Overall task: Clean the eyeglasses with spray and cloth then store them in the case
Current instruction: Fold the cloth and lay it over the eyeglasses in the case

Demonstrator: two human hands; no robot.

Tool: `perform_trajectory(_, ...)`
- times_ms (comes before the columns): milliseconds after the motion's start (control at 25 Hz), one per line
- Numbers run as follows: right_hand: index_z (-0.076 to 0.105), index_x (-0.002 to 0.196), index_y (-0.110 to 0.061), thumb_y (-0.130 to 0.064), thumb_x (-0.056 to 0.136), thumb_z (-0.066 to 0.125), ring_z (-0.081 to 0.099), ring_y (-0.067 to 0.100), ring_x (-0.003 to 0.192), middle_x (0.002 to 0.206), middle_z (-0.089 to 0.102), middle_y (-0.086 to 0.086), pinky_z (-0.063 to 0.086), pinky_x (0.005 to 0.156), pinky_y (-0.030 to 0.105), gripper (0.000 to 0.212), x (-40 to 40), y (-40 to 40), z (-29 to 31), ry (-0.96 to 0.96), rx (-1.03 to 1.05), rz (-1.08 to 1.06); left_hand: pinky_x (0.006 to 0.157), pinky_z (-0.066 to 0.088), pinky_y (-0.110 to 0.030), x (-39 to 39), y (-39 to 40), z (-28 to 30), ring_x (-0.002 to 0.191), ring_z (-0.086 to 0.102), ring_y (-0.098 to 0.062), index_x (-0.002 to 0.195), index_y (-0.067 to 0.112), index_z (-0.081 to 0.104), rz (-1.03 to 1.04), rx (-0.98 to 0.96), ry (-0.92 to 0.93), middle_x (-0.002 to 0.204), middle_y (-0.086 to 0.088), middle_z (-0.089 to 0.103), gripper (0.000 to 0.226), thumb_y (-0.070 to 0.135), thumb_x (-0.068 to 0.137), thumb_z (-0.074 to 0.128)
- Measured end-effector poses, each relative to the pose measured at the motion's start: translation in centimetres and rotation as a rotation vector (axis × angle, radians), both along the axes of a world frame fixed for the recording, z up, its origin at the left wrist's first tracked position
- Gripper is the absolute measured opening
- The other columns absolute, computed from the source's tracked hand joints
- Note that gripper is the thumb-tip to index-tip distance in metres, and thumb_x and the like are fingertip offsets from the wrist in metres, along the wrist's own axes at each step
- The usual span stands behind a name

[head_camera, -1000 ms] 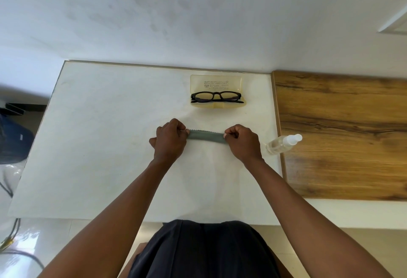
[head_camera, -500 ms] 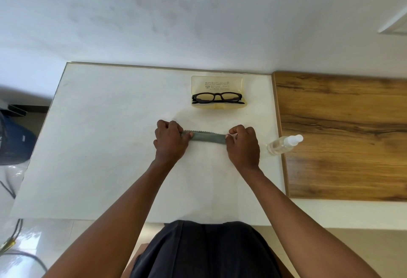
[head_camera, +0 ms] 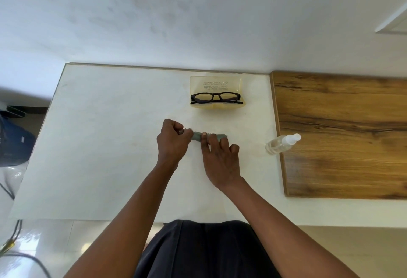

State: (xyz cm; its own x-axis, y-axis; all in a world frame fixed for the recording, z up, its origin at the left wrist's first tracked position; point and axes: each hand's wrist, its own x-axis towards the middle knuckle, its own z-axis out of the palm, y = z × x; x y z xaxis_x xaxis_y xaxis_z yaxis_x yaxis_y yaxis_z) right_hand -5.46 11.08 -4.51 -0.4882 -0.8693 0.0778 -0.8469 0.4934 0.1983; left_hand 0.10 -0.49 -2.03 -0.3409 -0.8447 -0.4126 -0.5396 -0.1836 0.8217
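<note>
Black-framed eyeglasses (head_camera: 215, 97) lie folded in the open yellowish case (head_camera: 217, 84) at the back of the white table. Nearer to me, a grey cloth (head_camera: 196, 136) folded into a narrow strip lies on the table. My left hand (head_camera: 172, 143) pinches its left end with curled fingers. My right hand (head_camera: 220, 158) lies over the strip's right part, fingers stretched out and pressing it down. A clear spray bottle (head_camera: 280, 143) lies on its side to the right, cap toward the wooden board.
The white table (head_camera: 99, 145) ends at a wall behind the case. A wooden board (head_camera: 343, 136) adjoins it on the right. Cables and a dark blue object (head_camera: 13, 147) are on the floor at the left.
My right hand has let go of the cloth's right end, moved left and flattened onto the strip. The visible cloth between my hands is shorter. My left hand has stayed put.
</note>
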Motion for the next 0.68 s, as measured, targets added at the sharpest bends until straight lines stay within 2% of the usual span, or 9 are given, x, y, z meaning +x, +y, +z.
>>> perform_trajectory(40,0.058,0.123,-0.020,-0.025,0.069,0.067,0.061,0.018,0.089,0.105,0.063,-0.006,0.043,0.058,0.027,0.055,0.0,-0.2,0.3,-0.018,0.014,-0.016,0.070,0.052,-0.038,-0.1,0.1,0.2,0.083,0.063,-0.029,0.083,0.018,0.045,0.006,-0.017,0.010,0.082,-0.004,0.058,0.021,0.016,0.079,0.065)
perform_trajectory(80,0.051,0.128,-0.019,-0.020,0.074,0.062,0.056,0.022,0.096,0.112,0.057,-0.001,0.041,0.063,0.030,0.056,-0.2,-0.4,0.3,-0.118,0.010,-0.023,0.068,0.051,-0.036,-0.2,0.3,0.4,0.081,0.063,-0.027,0.088,0.016,0.044,-0.004,-0.047,0.010,0.080,-0.002,0.056,0.024,0.017,0.078,0.067)
perform_trajectory(160,0.040,0.134,-0.013,-0.008,0.081,0.051,0.044,0.029,0.105,0.120,0.044,0.010,0.038,0.075,0.034,0.054,-1.0,-0.9,0.6,-0.554,-0.068,-0.096,0.064,0.047,-0.031,-0.5,0.6,0.8,0.072,0.059,-0.019,0.094,0.014,0.043,-0.038,-0.114,-0.003,0.074,0.004,0.054,0.030,0.018,0.078,0.068)
perform_trajectory(240,0.049,0.128,-0.010,-0.003,0.084,0.048,0.048,0.026,0.104,0.117,0.048,0.013,0.041,0.084,0.030,0.045,-2.4,-1.4,1.2,-0.950,-0.304,-0.285,0.062,0.046,-0.031,-0.8,1.0,1.2,0.067,0.055,-0.014,0.097,0.015,0.042,-0.068,-0.179,-0.039,0.072,0.008,0.051,0.034,0.021,0.078,0.069)
perform_trajectory(320,0.060,0.113,-0.014,-0.008,0.088,0.049,0.055,0.018,0.089,0.106,0.060,0.008,0.045,0.075,0.024,0.028,-3.5,-1.7,2.2,-1.316,-0.558,-0.539,0.062,0.043,-0.031,-1.2,1.5,1.6,0.069,0.055,-0.018,0.100,0.015,0.040,-0.097,-0.249,-0.083,0.072,0.009,0.052,0.036,0.024,0.079,0.068)
perform_trajectory(400,0.063,0.095,-0.016,-0.018,0.091,0.050,0.055,0.015,0.073,0.087,0.065,0.004,0.044,0.063,0.024,0.014,-4.0,-1.9,3.1,-1.640,-0.659,-0.686,0.062,0.040,-0.031,-1.7,2.1,1.9,0.074,0.057,-0.023,0.106,0.014,0.039,-0.134,-0.301,-0.104,0.076,0.006,0.055,0.038,0.025,0.080,0.066)
perform_trajectory(480,0.063,0.084,-0.017,-0.026,0.092,0.051,0.057,0.014,0.066,0.073,0.064,0.002,0.046,0.063,0.027,0.017,-4.4,-1.9,3.5,-1.807,-0.684,-0.703,0.063,0.040,-0.031,-2.0,2.9,2.0,0.078,0.060,-0.024,0.111,0.013,0.037,-0.164,-0.334,-0.101,0.080,0.005,0.060,0.041,0.026,0.083,0.064)
perform_trajectory(560,0.064,0.079,-0.016,-0.029,0.091,0.055,0.060,0.012,0.064,0.070,0.064,0.001,0.050,0.063,0.026,0.019,-4.6,-1.9,3.6,-1.908,-0.732,-0.719,0.063,0.042,-0.031,-2.1,3.7,2.1,0.081,0.063,-0.022,0.117,0.014,0.035,-0.195,-0.340,-0.078,0.088,0.002,0.067,0.046,0.029,0.084,0.062)
perform_trajectory(680,0.063,0.081,-0.014,-0.022,0.087,0.063,0.064,0.015,0.065,0.070,0.068,0.003,0.053,0.057,0.025,0.010,-4.7,-1.7,3.3,-1.966,-0.826,-0.753,0.067,0.046,-0.029,-2.2,4.4,1.9,0.083,0.065,-0.020,0.126,0.015,0.031,-0.255,-0.252,0.001,0.099,-0.001,0.070,0.050,0.026,0.085,0.058)
